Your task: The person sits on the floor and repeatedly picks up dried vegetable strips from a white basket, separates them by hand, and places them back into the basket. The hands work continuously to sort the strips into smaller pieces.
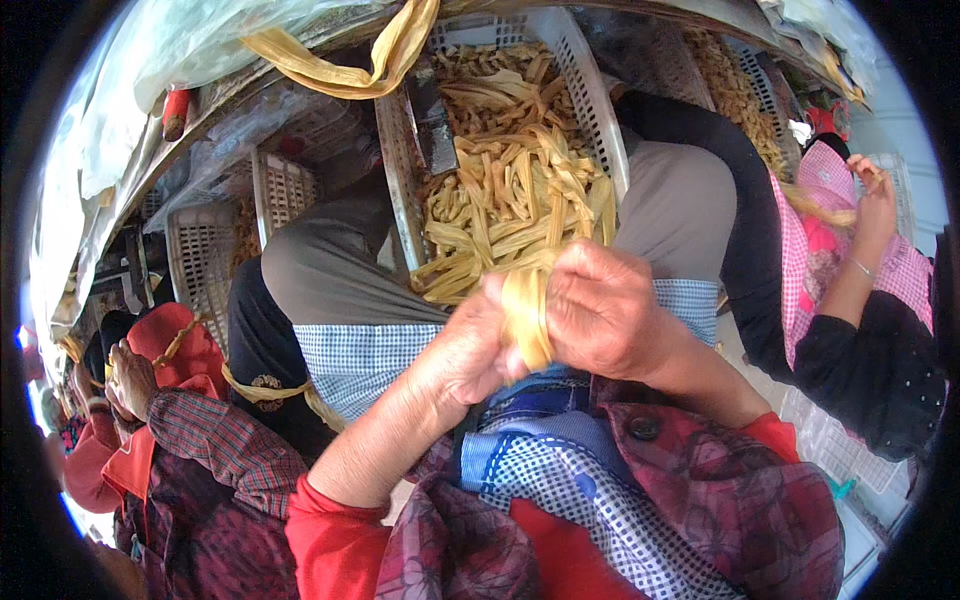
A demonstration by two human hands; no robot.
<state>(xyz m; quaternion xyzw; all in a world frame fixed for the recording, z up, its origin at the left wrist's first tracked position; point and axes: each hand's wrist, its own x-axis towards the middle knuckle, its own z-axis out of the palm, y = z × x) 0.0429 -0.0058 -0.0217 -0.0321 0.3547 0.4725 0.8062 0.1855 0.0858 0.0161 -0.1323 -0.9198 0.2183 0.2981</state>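
Close together over my lap, my left hand (469,349) and my right hand (604,311) both grip a flat yellowish strip (527,315), which looks like dried plant or pickled vegetable leaf. The strip is looped between them and blurred. Just beyond my hands is a white plastic basket (592,97), between my knees. It holds long yellow strips (517,184) at its near end and smaller, browner knotted pieces (495,56) farther back. A dark flat metal-like piece (435,127) lies along the basket's left side.
Another long strip (352,79) hangs over the edge of the plastic-covered table ahead. A red-handled object (175,112) sticks out there. More baskets (202,262) stand at the left, and one with brown pieces (731,90) at the right. Co-workers' hands (131,379) (874,195) are on both sides.
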